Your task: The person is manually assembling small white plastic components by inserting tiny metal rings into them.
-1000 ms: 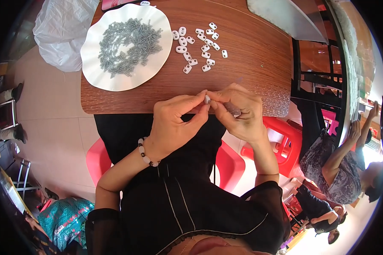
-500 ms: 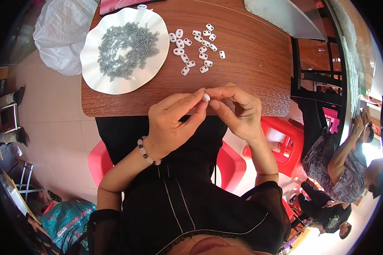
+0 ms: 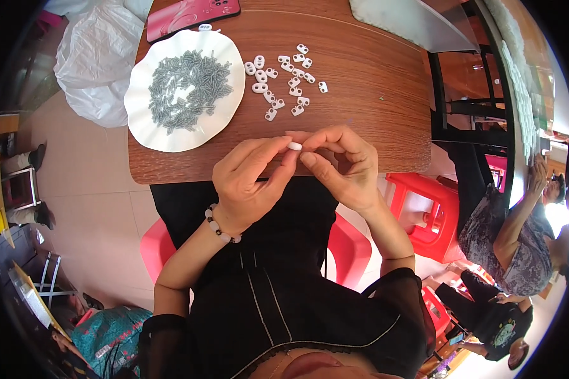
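Note:
Just in front of the table's near edge, my left hand [image 3: 250, 170] pinches a small white plastic cord lock [image 3: 294, 146] between thumb and fingertips. My right hand [image 3: 344, 165] is closed in from the other side, its bent index finger and thumb at the right end of the same piece. Beyond my hands lie several loose white two-holed cord lock parts [image 3: 295, 91], some oval and some squarish. To their left, a white wavy-rimmed plate [image 3: 134, 101] holds a heap of tiny grey springs [image 3: 193, 88].
A pink phone [image 3: 193, 16] lies at the table's far left, beside a white plastic bag [image 3: 95, 63]. A grey-white panel [image 3: 411, 22] stands at the far right. Red stools [image 3: 427, 218] are right of the table. Other people [image 3: 512, 246] sit farther right.
Both hands have shifted slightly left with the white cord lock, which is now turned to lie more sideways. The view has tipped, so more of the phone shows.

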Tool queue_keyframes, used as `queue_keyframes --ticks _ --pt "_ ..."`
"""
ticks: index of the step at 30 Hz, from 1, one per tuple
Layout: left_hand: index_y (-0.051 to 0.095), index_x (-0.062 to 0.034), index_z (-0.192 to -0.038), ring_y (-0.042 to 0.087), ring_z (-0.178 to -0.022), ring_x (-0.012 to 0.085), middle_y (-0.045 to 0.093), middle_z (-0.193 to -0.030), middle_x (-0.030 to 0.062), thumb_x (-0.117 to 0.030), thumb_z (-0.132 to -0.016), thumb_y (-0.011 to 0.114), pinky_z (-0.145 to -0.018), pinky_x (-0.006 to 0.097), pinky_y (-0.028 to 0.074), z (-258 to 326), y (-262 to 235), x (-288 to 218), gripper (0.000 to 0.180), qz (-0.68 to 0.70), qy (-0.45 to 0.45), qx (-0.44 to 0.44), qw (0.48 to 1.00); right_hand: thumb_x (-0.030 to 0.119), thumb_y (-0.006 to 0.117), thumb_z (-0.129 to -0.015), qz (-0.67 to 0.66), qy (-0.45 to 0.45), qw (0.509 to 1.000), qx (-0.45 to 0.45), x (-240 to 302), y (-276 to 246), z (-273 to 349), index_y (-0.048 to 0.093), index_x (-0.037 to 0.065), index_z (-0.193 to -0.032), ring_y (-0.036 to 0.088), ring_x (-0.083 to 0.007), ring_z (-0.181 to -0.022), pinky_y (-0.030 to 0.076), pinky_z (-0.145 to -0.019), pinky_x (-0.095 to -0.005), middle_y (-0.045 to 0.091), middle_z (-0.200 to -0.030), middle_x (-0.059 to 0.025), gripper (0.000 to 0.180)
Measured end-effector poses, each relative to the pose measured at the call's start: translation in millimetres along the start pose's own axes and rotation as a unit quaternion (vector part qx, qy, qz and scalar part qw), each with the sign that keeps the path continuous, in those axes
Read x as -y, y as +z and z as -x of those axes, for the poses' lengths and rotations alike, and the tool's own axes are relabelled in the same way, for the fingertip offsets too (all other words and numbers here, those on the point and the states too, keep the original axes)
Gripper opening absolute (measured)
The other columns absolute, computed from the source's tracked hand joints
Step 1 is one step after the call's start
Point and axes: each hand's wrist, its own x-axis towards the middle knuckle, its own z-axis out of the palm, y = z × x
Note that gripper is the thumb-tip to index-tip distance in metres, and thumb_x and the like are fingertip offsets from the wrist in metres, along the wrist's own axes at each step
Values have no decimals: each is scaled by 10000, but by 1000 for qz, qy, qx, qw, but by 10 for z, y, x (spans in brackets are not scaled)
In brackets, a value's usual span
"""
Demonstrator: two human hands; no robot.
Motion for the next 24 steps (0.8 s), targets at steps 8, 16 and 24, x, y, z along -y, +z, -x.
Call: queue_keyframes --ticks 8,16,24 --pt "699 -29 -937 653 -672 184 681 -821 81 27 -743 744 -547 268 511 -48 -27 4 207 -9 18 8 1000 -36 601 -893 -4 -7 1000 -2 4 -6 -6 581 -46 -1023 619 -185 -1072 499 -935 -303 659 -1078 -144 131" --pt "697 -22 -934 647 -664 174 679 -818 81 29 -748 743 -545 260 505 -32 -19 -10 198 -16 19 12 1000 -40 630 -862 35 -73 997 -15 -84 -8 -7 619 -35 -982 658 -205 -1014 530 -861 -286 679 -1009 -126 120" --pt "694 -18 -934 643 -652 175 678 -811 83 26 -752 743 -532 257 498 -3 -3 9 193 -18 31 6 999 -63 653 -795 255 -237 937 -14 -35 -26 -58 620 -15 -952 649 -243 -844 535 -708 -313 672 -933 -123 168"
